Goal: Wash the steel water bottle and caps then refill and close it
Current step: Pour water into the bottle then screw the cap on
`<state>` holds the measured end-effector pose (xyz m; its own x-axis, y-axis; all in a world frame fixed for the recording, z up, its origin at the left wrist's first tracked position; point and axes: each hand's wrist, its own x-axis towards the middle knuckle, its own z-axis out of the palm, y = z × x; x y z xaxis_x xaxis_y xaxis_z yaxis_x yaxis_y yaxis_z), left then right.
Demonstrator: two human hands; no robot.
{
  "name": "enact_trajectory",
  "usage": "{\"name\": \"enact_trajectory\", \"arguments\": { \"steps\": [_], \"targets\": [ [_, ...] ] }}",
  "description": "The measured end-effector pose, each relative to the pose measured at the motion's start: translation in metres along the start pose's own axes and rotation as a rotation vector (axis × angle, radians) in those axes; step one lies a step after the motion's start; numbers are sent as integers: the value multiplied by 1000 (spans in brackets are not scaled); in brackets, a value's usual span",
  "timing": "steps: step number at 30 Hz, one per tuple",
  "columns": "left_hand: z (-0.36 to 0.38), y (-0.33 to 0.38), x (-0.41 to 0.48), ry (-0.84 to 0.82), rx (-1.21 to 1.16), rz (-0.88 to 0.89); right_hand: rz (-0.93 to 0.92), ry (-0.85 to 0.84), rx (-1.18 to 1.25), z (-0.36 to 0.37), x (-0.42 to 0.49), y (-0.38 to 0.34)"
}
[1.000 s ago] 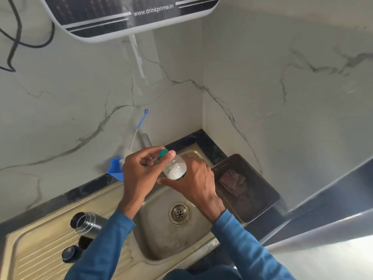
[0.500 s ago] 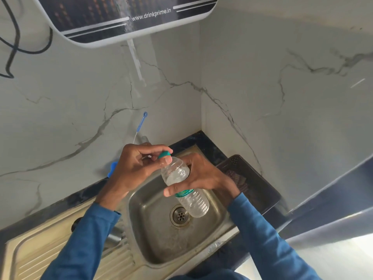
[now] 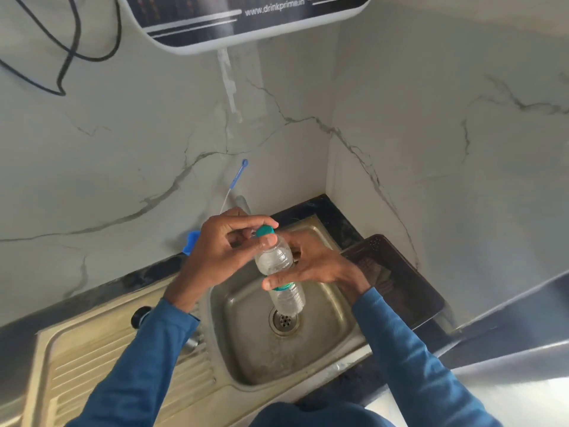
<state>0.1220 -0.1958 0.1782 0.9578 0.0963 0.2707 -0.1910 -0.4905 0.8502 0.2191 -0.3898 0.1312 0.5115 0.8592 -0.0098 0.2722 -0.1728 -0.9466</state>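
A clear plastic bottle [image 3: 278,266] with a green cap [image 3: 264,231] stands upright over the steel sink basin [image 3: 323,334]. My right hand [image 3: 314,266] grips the bottle's middle, thumb across the front. My left hand [image 3: 221,251] pinches the green cap between thumb and fingers. The steel water bottle [image 3: 189,342] lies on the draining board [image 3: 77,365], almost wholly hidden behind my left sleeve. A black cap [image 3: 140,315] shows beside that sleeve.
A water purifier [image 3: 240,16] hangs on the marble wall above. A blue-handled bottle brush [image 3: 237,180] leans against the wall behind my left hand, next to a blue holder [image 3: 191,240]. A dark tray [image 3: 397,278] with a cloth sits right of the sink. The drain [image 3: 284,321] lies below the bottle.
The plastic bottle has gone from tilted toward me to upright, its body now in view. My left arm has swung over the steel bottle and covers it.
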Motion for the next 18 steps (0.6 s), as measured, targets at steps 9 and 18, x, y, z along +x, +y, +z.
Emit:
{"name": "enact_trajectory", "arguments": {
  "steps": [9, 18],
  "targets": [
    [-33, -24, -50, 98, 99, -110, 13, 63, -156, 65, 24, 13],
    [-85, -38, -90, 233, 76, -216, -108, 192, -187, 118, 68, -4]
  ]
}}
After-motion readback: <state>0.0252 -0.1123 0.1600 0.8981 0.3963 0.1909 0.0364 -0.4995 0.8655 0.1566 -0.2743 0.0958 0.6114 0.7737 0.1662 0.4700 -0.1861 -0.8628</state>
